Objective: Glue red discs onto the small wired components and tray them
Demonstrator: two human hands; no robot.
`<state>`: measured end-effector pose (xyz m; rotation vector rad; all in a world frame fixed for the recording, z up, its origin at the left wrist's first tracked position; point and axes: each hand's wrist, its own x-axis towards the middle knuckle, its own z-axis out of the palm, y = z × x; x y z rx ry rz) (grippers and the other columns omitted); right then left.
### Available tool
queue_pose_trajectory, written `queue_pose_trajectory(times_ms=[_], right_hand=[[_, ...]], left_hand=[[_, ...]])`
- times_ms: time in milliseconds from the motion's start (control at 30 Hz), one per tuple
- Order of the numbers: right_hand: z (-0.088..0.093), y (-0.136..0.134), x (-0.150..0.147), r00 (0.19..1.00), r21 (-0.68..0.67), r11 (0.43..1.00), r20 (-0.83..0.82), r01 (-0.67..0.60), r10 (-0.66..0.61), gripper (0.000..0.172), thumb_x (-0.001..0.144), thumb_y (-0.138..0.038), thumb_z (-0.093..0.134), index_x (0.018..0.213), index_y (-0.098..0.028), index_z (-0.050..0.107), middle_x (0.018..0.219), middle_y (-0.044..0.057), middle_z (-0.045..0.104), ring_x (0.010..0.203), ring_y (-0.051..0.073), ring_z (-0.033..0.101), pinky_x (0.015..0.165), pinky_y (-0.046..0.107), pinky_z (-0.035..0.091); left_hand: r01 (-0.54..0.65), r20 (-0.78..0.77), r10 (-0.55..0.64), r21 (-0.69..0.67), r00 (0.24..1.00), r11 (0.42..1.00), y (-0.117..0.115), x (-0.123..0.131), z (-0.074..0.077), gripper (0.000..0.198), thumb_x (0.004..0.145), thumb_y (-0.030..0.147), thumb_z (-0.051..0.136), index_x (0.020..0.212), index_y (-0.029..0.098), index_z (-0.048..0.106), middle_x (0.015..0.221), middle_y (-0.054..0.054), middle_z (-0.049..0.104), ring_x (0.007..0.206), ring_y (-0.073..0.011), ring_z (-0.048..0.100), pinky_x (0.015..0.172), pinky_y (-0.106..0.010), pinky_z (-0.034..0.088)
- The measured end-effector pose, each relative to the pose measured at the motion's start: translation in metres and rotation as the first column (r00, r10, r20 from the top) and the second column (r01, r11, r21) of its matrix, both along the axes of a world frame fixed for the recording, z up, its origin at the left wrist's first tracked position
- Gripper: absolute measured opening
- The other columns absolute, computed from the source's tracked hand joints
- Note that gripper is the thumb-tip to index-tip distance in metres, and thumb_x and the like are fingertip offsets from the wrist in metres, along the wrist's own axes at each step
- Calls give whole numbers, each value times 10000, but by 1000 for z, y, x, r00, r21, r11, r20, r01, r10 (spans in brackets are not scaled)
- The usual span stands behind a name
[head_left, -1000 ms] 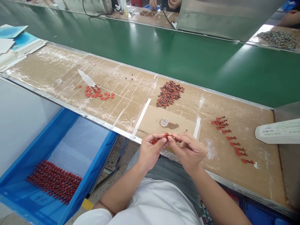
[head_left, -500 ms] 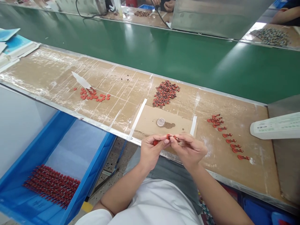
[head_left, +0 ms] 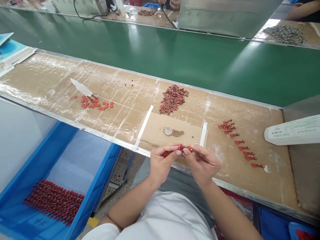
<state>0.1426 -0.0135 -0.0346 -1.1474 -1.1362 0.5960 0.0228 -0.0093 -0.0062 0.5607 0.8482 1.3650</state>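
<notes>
Just past the table's front edge, my left hand (head_left: 161,164) pinches the red round base of a small figurine (head_left: 184,147) between thumb and fingers. My right hand (head_left: 204,163) is closed on the figurine's other, dark red and orange end. A second red piece (head_left: 165,153) is tucked in the fingers of my left hand, mostly hidden. Beyond my hands, a small round clear container (head_left: 168,130) sits beside a brown wet stain on a taped cardboard sheet (head_left: 152,128). Behind it lies a heap of small red-and-dark figures (head_left: 173,99).
Red discs (head_left: 97,104) lie at left by a white strip (head_left: 81,87). Figures on red bases (head_left: 241,142) stand in a row at right, near a white bottle (head_left: 292,130). A blue bin (head_left: 93,180) holds many finished-looking figures (head_left: 56,201). A green conveyor (head_left: 150,50) runs behind.
My right fingers have shifted slightly right along the figurine, so more of its body shows between my hands. The camera view has moved slightly.
</notes>
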Motion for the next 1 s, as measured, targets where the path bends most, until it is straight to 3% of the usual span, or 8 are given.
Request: queue_pose_trajectory(times_ms=[300,667,1000], right_hand=[[3,0,0,999,7,999,-30,42,-42,145,719,-221,798,840,-218,719,745,25,733,610,155,694,528,260,595],[4,-5,4,980,-26,985,-101,169,-171,190,691,-219,824,853,-201,725,770,39,755,631,180,719,606,308,622],[5,-5,9,978,-28,981,-78,194,-195,169,666,-181,826,784,-193,705,738,29,749,580,149,702,553,245,603]], left_hand=[[15,-84,-12,37,996,999,0,3,-6,130,672,167,824,778,233,790,912,-47,768,899,-192,706,875,-331,563],[22,-137,-16,36,990,999,-2,20,-6,134,688,195,815,815,230,792,981,-63,765,947,-202,703,900,-337,559],[60,-181,-53,34,982,998,1,21,-10,118,690,194,811,802,228,795,925,-61,771,904,-197,708,867,-322,566]])
